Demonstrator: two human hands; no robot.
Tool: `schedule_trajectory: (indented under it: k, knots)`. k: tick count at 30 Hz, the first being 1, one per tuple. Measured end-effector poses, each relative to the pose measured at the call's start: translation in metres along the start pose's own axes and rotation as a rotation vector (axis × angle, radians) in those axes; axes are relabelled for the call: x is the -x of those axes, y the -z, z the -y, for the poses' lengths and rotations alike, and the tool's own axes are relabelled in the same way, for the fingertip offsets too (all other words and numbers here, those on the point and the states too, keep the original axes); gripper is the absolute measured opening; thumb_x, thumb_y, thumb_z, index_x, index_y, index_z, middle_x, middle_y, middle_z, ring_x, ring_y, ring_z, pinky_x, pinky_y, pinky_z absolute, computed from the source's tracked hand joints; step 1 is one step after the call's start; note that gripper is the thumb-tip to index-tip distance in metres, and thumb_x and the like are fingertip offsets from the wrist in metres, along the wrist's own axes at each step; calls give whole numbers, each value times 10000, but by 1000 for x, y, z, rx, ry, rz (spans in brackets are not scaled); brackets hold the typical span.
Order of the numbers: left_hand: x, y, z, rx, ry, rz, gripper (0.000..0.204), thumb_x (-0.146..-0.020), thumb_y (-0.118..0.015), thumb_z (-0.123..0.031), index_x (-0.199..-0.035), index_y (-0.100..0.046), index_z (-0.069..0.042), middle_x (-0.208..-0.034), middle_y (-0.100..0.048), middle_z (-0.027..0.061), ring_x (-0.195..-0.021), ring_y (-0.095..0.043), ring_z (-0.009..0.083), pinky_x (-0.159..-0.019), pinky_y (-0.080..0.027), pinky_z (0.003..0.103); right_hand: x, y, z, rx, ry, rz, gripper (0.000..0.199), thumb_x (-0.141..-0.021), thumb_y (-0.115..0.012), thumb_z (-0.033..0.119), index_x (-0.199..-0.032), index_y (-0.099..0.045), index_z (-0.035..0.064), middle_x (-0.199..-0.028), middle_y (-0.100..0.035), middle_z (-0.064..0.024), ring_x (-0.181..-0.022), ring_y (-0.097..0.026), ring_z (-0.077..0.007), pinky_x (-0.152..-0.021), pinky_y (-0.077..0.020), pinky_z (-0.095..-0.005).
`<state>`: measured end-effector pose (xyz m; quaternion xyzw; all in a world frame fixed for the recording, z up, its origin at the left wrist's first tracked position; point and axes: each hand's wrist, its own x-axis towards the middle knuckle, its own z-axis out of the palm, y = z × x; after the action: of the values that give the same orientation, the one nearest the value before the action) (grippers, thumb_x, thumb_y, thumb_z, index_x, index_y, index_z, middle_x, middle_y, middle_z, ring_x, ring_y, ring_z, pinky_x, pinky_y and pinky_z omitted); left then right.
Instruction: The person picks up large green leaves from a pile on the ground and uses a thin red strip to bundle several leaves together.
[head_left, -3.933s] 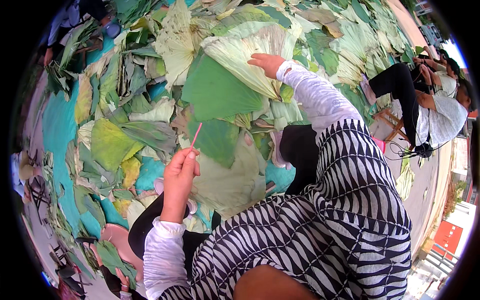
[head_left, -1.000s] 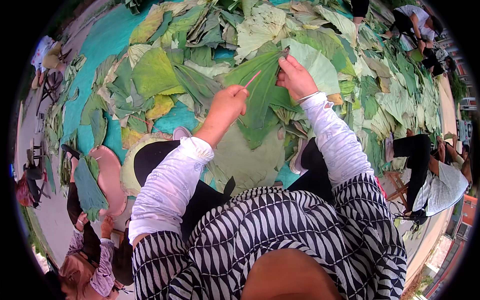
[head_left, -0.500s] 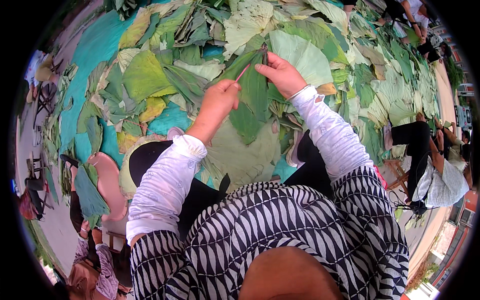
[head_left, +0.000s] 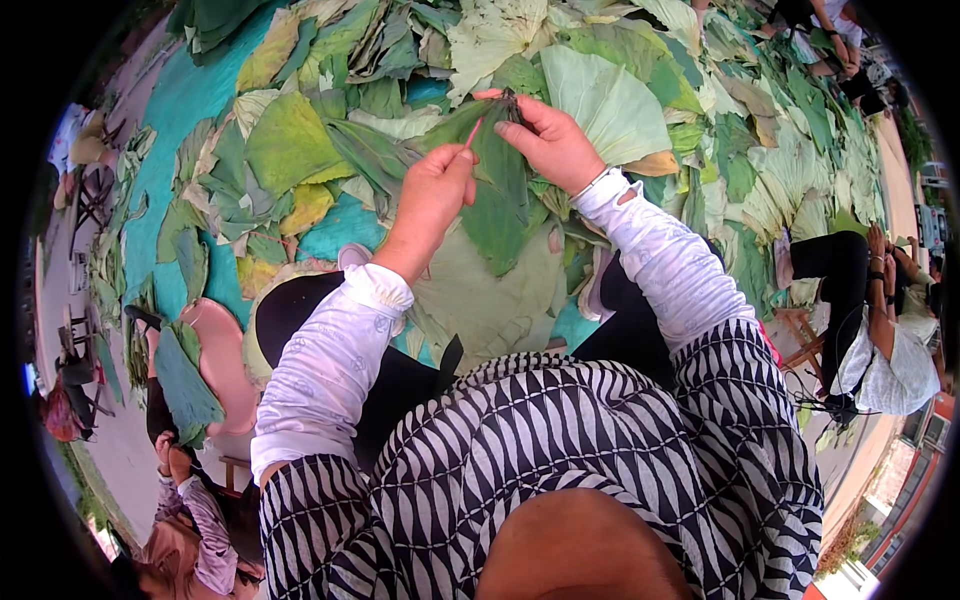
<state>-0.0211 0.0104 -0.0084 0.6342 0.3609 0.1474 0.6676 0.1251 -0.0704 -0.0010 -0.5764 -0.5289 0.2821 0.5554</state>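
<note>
My right hand (head_left: 556, 148) pinches the dark, bunched stem end of a folded green lotus leaf (head_left: 500, 215), and the rest of the leaf hangs down toward my lap. Close to its left, my left hand (head_left: 432, 200) is closed with thumb and fingertips on a thin, straight pink strand (head_left: 474, 132) that slants up toward the leaf's top. Whether the strand is string or something stiffer I cannot tell. Beneath the hanging leaf, a broad pale green leaf (head_left: 490, 310) lies spread between my knees.
Heaps of green, yellow and pale lotus leaves (head_left: 290, 145) cover a turquoise sheet (head_left: 170, 240). A pink chair (head_left: 222, 360) stands at the left, where another person's hands (head_left: 172, 458) hold a leaf bundle (head_left: 188, 385). More people sit along the right, one by a wooden stool (head_left: 800, 340).
Both hands have shifted slightly up and left with the leaf. My right fingers have moved round the leaf's bunched top, the index finger now reaching left behind it.
</note>
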Motion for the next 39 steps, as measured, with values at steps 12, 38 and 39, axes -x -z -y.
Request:
schedule_trajectory:
  k: [12,38,39]
  knots:
    - [-4,15,-2,268,-183,-111,164,-836,-465,-170,-787,-551,-40,-580,-478,-19,-487,-359,38,-440,-282,185,-15,58,-12,10,-146,-257,378,-839,-454,169,-1181,-376,29,-985,-544,-114,-788,-544,-176,-631,-455,-264]
    - [11,24,-2,273,-71,-26,163,-845,-468,-152,-732,-510,-42,-583,-462,-10,-491,-333,43,-448,-261,178,42,52,-160,1524,33,198,267,-666,-512,157,-933,-518,163,-865,-450,-45,-862,-433,-200,-725,-315,-327]
    - [10,23,0,281,-70,-21,166,-845,-468,-152,-728,-507,-41,-583,-461,-9,-492,-334,43,-449,-260,178,39,56,-161,1577,-14,289,254,-666,-514,163,-919,-534,168,-878,-453,-40,-856,-436,-198,-726,-317,-322]
